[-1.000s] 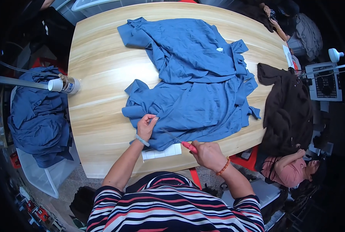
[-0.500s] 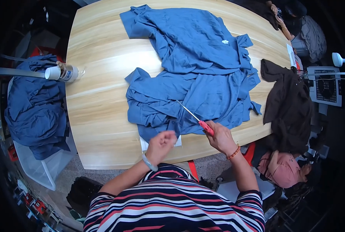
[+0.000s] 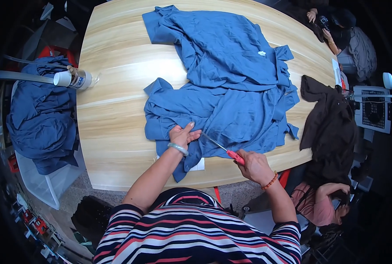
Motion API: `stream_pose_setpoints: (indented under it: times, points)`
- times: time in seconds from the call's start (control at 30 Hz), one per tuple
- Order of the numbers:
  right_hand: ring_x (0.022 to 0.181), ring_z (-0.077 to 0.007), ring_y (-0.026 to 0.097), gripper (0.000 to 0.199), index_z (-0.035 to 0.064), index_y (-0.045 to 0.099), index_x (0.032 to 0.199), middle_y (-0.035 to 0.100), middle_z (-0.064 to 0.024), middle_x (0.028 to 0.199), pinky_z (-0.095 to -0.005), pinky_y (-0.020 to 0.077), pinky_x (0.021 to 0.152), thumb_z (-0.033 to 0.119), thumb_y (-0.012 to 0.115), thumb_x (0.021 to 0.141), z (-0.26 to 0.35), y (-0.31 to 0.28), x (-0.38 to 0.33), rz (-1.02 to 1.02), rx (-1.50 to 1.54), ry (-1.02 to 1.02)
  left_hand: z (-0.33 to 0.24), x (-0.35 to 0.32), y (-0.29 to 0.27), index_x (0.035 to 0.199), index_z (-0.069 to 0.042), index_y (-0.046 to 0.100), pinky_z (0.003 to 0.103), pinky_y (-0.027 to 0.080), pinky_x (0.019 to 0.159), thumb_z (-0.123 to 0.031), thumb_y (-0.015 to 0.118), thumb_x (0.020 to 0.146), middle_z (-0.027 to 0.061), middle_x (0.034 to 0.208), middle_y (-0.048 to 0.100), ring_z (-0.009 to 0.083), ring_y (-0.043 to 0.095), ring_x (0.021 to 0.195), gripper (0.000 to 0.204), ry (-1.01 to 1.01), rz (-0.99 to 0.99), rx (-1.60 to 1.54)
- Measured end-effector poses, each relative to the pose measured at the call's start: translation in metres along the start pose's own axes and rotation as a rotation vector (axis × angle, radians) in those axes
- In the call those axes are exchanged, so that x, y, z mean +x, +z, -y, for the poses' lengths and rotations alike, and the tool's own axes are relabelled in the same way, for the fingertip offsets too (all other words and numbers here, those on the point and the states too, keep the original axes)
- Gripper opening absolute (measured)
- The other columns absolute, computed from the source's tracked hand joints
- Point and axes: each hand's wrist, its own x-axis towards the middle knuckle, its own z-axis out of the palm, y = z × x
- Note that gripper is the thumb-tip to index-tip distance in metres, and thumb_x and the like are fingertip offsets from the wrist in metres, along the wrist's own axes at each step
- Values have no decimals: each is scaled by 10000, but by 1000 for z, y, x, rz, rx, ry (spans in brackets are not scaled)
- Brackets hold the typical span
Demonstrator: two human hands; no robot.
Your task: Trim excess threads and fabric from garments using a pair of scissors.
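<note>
Two blue shirts lie on the pale wooden table point(image 3: 112, 145): a far shirt point(image 3: 222, 48) with a small white mark, and a rumpled near shirt point(image 3: 244, 114). My left hand point(image 3: 183, 135) rests on the near shirt's left part, fingers stretched and thumb apart. In my right hand point(image 3: 256, 166) is a red-handled tool point(image 3: 235, 156) with a long thin metal end; its exact kind I cannot make out. That end points up and left over the near shirt, close to my left fingertips. A flap of blue cloth hangs toward the table's near edge, over a white sheet point(image 3: 199, 165).
Blue garments point(image 3: 42, 119) heap over a white bin point(image 3: 51, 189) at the left, beside a bottle point(image 3: 79, 80) at the table's edge. A dark brown garment point(image 3: 328, 114) drapes over the right edge. A person in pink point(image 3: 317, 204) and another person point(image 3: 336, 28) are at the right.
My left hand has moved up and forward onto the near shirt, its curled fingers now stretched out. The blue flap reaches lower toward me. The tool stays in my right hand, slightly lower.
</note>
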Motion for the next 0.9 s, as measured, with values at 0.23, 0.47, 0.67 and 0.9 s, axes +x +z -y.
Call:
stream_pose_setpoints:
  times: [0.23, 0.47, 0.67, 0.9]
  points:
    - [622, -356, 629, 190, 64, 585, 873, 610, -168, 627, -456, 481, 566, 246, 624, 836, 23, -20, 20, 140, -69, -72, 31, -4, -43, 1058, 67, 592, 389, 574, 792, -48, 650, 873, 177, 983, 665, 309, 684, 898, 224, 201, 378, 55]
    - [644, -351, 643, 220, 50, 607, 862, 631, -168, 662, -457, 495, 584, 268, 627, 838, 33, -16, 55, 172, -154, -219, 45, 9, -50, 1030, 57, 606, 383, 587, 777, -7, 631, 872, 154, 972, 655, 314, 681, 887, 172, 199, 385, 123]
    - [671, -338, 652, 244, 60, 616, 906, 642, -168, 690, -456, 496, 597, 299, 613, 853, 6, -24, 6, 337, -234, -27, 37, 2, -50, 1058, 35, 617, 334, 566, 793, -66, 648, 881, 137, 1006, 662, 230, 672, 869, 206, 296, 325, 193]
    - [745, -317, 638, 165, 75, 601, 925, 634, -149, 714, -424, 501, 660, 186, 603, 803, -25, 3, -18, 224, -84, -113, -61, -88, 18, 1010, -14, 667, 325, 502, 768, -109, 597, 902, 96, 877, 687, 197, 645, 821, 160, 718, 809, 838]
